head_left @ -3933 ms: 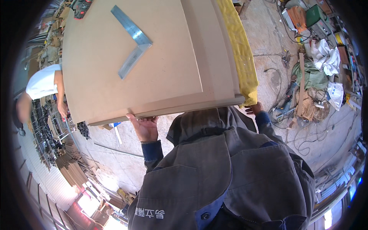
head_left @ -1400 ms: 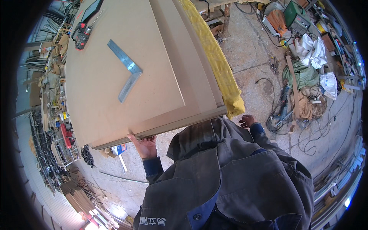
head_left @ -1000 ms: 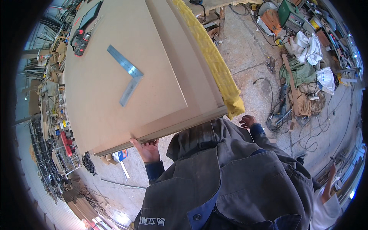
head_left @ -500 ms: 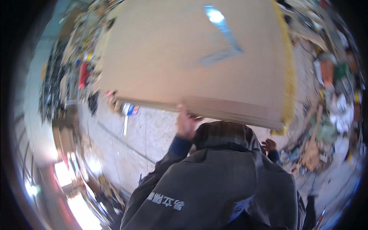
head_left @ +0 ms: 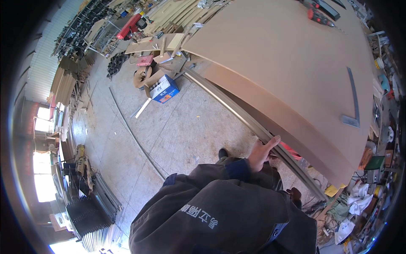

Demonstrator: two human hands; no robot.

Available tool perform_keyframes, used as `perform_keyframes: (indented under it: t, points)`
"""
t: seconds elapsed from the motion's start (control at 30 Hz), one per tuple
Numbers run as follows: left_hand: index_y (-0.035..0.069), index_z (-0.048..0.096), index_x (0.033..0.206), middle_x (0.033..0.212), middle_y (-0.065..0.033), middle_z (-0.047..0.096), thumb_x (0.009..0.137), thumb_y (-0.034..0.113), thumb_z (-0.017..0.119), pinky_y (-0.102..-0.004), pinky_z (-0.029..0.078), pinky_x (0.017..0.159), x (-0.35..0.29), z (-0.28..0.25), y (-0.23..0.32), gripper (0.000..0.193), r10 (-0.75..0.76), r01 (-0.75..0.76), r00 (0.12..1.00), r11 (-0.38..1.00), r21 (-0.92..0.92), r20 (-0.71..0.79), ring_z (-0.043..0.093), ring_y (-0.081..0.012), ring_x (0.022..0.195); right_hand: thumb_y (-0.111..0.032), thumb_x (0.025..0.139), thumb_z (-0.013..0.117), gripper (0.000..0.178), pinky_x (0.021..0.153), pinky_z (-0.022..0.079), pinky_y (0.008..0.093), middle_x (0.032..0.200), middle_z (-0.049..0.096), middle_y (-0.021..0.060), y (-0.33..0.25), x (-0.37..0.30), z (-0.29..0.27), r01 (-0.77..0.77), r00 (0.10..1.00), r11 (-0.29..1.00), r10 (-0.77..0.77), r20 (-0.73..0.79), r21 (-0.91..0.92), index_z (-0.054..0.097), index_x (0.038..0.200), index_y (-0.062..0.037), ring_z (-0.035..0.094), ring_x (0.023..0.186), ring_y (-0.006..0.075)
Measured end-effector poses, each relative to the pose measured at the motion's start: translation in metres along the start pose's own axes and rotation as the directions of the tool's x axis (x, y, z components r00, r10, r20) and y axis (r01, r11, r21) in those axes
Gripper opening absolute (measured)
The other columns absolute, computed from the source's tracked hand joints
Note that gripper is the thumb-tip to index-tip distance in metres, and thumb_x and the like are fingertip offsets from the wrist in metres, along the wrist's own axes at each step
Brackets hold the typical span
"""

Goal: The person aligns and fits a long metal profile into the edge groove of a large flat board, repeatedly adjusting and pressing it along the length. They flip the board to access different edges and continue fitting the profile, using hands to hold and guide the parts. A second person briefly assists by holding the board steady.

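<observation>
My left hand (head_left: pixel 259 155) is closed round a long grey-brown metal profile (head_left: pixel 237 111), thumb on top. The profile slants from the far left down to the near right. It runs alongside the front edge of a large brown board (head_left: pixel 279 55), with a gap between them. My right hand (head_left: pixel 294 195) is low beside the profile's near end, mostly behind my dark jacket; its fingers are in shadow and I cannot tell their grip. On the board lie a metal carpenter's square (head_left: pixel 356 101) and a red and black cordless drill (head_left: pixel 320 17).
A blue carton (head_left: pixel 165 92) holding bottles or cans stands on the concrete floor, near a tape roll (head_left: pixel 142 77). A long thin strip (head_left: pixel 133 135) lies across the floor to my left. Timber strips (head_left: pixel 169 17) are stacked at the back. White bags (head_left: pixel 358 197) and clutter crowd the right.
The view has turned, and the board now slants to the right. My left hand, earlier at the board's front edge, now grips the profile, which shows apart from that edge.
</observation>
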State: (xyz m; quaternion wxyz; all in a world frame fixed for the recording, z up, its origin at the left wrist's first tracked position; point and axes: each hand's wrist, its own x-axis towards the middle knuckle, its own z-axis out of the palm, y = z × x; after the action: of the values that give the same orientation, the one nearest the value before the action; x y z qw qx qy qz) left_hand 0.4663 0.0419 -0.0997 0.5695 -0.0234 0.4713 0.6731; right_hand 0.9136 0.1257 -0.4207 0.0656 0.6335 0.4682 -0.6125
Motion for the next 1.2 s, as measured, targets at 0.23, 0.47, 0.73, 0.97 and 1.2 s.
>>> perform_keyframes:
  t: [0.23,0.47,0.73,0.97,1.2]
  points:
    - [0.004,0.056,0.116,0.102,-0.0115,0.065,0.096,0.043,0.060,-0.0381,0.057,0.079,-0.021,-0.157,0.073,0.045,0.001,-0.001,1.000,0.999,0.034,-0.013,0.066,-0.0210,0.092,-0.030,0.095,0.053,0.017,0.062,0.056,0.0462,0.103,0.068,0.0150,-0.055,-0.051,0.180,-0.056,0.996,0.996,0.050,0.076,0.071,0.057,0.100,-0.0137,0.067,0.078,0.0316]
    - [0.004,0.060,0.106,0.103,-0.0143,0.067,0.096,0.055,0.053,-0.0419,0.052,0.086,-0.053,-0.285,0.115,0.052,-0.027,0.003,0.997,0.949,-0.315,-0.072,0.065,-0.0268,0.094,-0.031,0.096,0.053,0.019,0.063,0.056,0.0465,0.104,0.068,0.0149,-0.224,-0.067,0.370,0.187,0.930,0.976,-0.139,0.340,-0.110,0.057,0.102,-0.0129,0.067,0.078,0.0314]
    - [0.010,0.069,0.091,0.090,-0.0060,0.071,0.090,0.060,0.060,-0.0416,0.054,0.084,-0.077,-0.378,0.186,0.050,0.121,-0.325,0.920,0.767,-0.553,-0.373,0.067,-0.0238,0.092,-0.032,0.097,0.053,0.022,0.063,0.057,0.0469,0.104,0.069,0.0148,-0.370,-0.034,0.528,0.349,0.828,0.924,-0.228,0.513,-0.153,0.058,0.106,-0.0121,0.068,0.078,0.0311]
    - [0.010,0.071,0.095,0.090,-0.0057,0.073,0.091,0.063,0.056,-0.0383,0.053,0.076,-0.036,-0.464,0.271,0.055,0.240,-0.405,0.884,0.823,-0.398,-0.402,0.067,-0.0222,0.087,-0.033,0.097,0.052,0.025,0.064,0.057,0.0472,0.105,0.069,0.0147,-0.386,0.062,0.544,0.224,0.901,0.957,-0.130,0.413,-0.186,0.058,0.109,-0.0113,0.068,0.078,0.0308]
    - [0.009,0.068,0.107,0.101,-0.0031,0.071,0.092,0.063,0.054,-0.0365,0.051,0.081,0.011,-0.514,0.401,0.058,0.320,-0.424,0.873,0.871,-0.247,-0.368,0.065,-0.0208,0.093,-0.034,0.098,0.052,0.028,0.064,0.058,0.0475,0.105,0.070,0.0146,-0.344,0.097,0.490,-0.058,0.968,0.998,0.060,0.243,-0.014,0.058,0.111,-0.0106,0.068,0.079,0.0305]
